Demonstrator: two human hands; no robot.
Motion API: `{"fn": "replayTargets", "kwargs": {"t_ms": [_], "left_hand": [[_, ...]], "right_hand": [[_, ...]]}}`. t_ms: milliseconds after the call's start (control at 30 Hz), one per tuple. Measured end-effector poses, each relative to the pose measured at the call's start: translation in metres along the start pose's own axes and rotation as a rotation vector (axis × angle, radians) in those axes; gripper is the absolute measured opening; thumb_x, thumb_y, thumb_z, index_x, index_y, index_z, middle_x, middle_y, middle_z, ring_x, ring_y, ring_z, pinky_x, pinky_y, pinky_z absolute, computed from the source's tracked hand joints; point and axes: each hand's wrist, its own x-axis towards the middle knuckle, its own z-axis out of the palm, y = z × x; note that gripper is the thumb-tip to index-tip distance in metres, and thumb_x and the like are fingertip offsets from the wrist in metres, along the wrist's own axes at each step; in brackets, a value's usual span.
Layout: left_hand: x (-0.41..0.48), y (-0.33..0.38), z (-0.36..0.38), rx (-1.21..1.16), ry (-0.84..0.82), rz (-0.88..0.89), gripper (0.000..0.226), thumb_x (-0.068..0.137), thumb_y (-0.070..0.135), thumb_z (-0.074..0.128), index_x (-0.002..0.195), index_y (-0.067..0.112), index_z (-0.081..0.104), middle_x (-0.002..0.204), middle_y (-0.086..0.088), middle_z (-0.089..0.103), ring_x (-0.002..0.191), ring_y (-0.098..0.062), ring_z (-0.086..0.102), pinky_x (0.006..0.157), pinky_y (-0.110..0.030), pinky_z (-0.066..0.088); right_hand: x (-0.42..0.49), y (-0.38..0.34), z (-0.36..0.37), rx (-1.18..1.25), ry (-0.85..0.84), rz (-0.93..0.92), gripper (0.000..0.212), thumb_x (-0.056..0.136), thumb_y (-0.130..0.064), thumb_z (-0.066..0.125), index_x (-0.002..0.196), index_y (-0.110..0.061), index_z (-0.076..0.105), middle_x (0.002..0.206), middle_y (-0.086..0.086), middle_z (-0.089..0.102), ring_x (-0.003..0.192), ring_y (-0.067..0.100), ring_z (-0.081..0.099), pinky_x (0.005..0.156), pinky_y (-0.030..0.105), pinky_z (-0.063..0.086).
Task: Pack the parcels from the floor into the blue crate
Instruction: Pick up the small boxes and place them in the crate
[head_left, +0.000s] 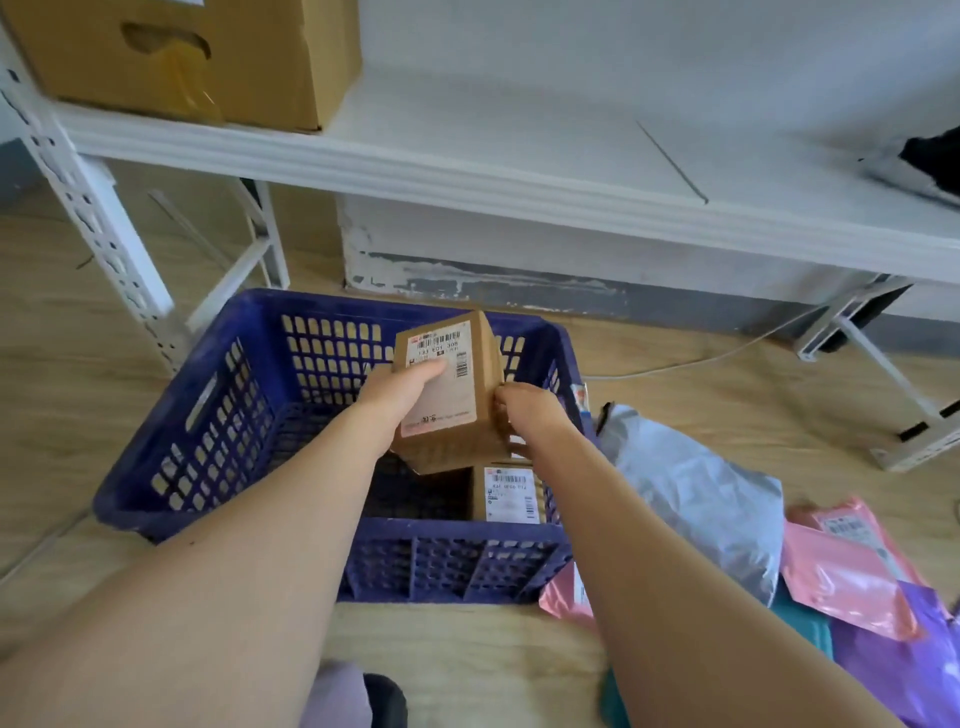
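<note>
A blue slotted crate (208, 415) stands on the wooden floor in front of me. Above its inside I hold a brown cardboard parcel (467, 405) with a white shipping label. My left hand (400, 397) grips its left side, thumb across the label. My right hand (524, 410) grips its right edge. Another labelled brown parcel (506, 493) lies in the crate's near right corner, under the held one. Right of the crate lie soft mailers on the floor: a grey one (696, 493), a pink one (841, 571) and a purple one (893, 654).
A white metal shelf (467, 171) runs above and behind the crate, with a large cardboard box (197, 57) on its left end. Shelf legs (104, 234) stand at left and right. A thin white cable (701, 358) crosses the floor behind the crate.
</note>
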Motion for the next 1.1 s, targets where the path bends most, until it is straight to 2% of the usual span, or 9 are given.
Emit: {"fn": "replayTargets", "kwargs": {"t_ms": [67,133,200,300,500,600,767,833,1100], "left_hand": [[0.003,-0.008,-0.004,0.077,0.025,0.003,0.044,0.085,0.037,0.064,0.122,0.015,0.053,0.110,-0.003,0.059,0.101,-0.024,0.057,0.085,-0.036,0.046],[0.005,-0.018,-0.007,0.149,0.027,-0.027,0.047,0.084,0.033,0.067,0.124,0.015,0.048,0.110,-0.004,0.059,0.098,-0.022,0.058,0.087,-0.037,0.048],[0.006,-0.026,-0.008,0.204,-0.004,-0.081,0.046,0.083,0.031,0.068,0.121,0.013,0.047,0.111,-0.004,0.061,0.097,-0.021,0.060,0.091,-0.038,0.050],[0.006,-0.036,-0.007,0.275,-0.045,-0.151,0.040,0.085,0.026,0.068,0.117,0.012,0.049,0.111,-0.010,0.062,0.089,-0.021,0.057,0.083,-0.034,0.048],[0.020,-0.050,-0.002,0.386,-0.085,-0.217,0.048,0.085,0.023,0.068,0.126,0.009,0.049,0.121,-0.012,0.062,0.100,-0.024,0.062,0.081,-0.033,0.048],[0.027,-0.057,0.001,0.426,-0.138,-0.258,0.048,0.084,0.022,0.069,0.128,0.009,0.053,0.122,-0.012,0.063,0.107,-0.025,0.063,0.090,-0.035,0.050],[0.032,-0.066,0.010,0.596,-0.197,-0.265,0.048,0.091,0.024,0.061,0.135,0.012,0.046,0.137,-0.011,0.051,0.125,-0.027,0.050,0.089,-0.033,0.042],[0.034,-0.068,0.011,0.618,-0.211,-0.267,0.047,0.092,0.027,0.059,0.135,0.015,0.046,0.138,-0.010,0.050,0.125,-0.027,0.049,0.090,-0.035,0.043],[0.053,-0.083,-0.003,0.715,-0.192,-0.341,0.050,0.088,0.029,0.064,0.133,0.016,0.048,0.133,-0.011,0.053,0.117,-0.030,0.051,0.078,-0.037,0.046]], "right_hand": [[0.005,0.008,0.014,0.000,-0.063,0.100,0.036,0.093,-0.038,0.046,0.118,-0.014,0.055,0.124,0.009,0.059,0.113,0.028,0.055,0.102,0.043,0.045],[0.009,0.016,0.025,0.026,-0.148,0.184,0.038,0.092,-0.046,0.044,0.113,-0.016,0.053,0.114,0.008,0.061,0.103,0.026,0.058,0.093,0.037,0.050],[0.011,0.023,0.032,0.027,-0.185,0.235,0.038,0.094,-0.046,0.043,0.108,-0.013,0.055,0.099,0.007,0.062,0.095,0.025,0.060,0.086,0.036,0.053],[0.015,0.033,0.039,-0.041,-0.211,0.277,0.032,0.096,-0.043,0.042,0.099,-0.013,0.053,0.089,0.007,0.058,0.095,0.026,0.060,0.092,0.040,0.053],[0.030,0.049,0.045,-0.236,-0.275,0.331,0.021,0.094,-0.027,0.044,0.104,-0.010,0.054,0.103,0.012,0.064,0.101,0.028,0.064,0.092,0.045,0.053],[0.035,0.052,0.045,-0.310,-0.287,0.346,0.025,0.094,-0.020,0.042,0.111,-0.007,0.054,0.112,0.015,0.063,0.105,0.031,0.064,0.092,0.046,0.053],[0.044,0.063,0.040,-0.390,-0.311,0.284,0.030,0.092,-0.014,0.044,0.117,-0.004,0.056,0.115,0.019,0.063,0.100,0.034,0.066,0.087,0.048,0.055],[0.044,0.064,0.038,-0.389,-0.335,0.279,0.033,0.088,-0.018,0.049,0.116,-0.004,0.059,0.111,0.016,0.064,0.094,0.033,0.068,0.084,0.048,0.057],[0.052,0.067,0.046,-0.432,-0.407,0.352,0.033,0.093,-0.015,0.046,0.124,-0.005,0.054,0.121,0.014,0.062,0.107,0.029,0.063,0.094,0.044,0.052]]}}
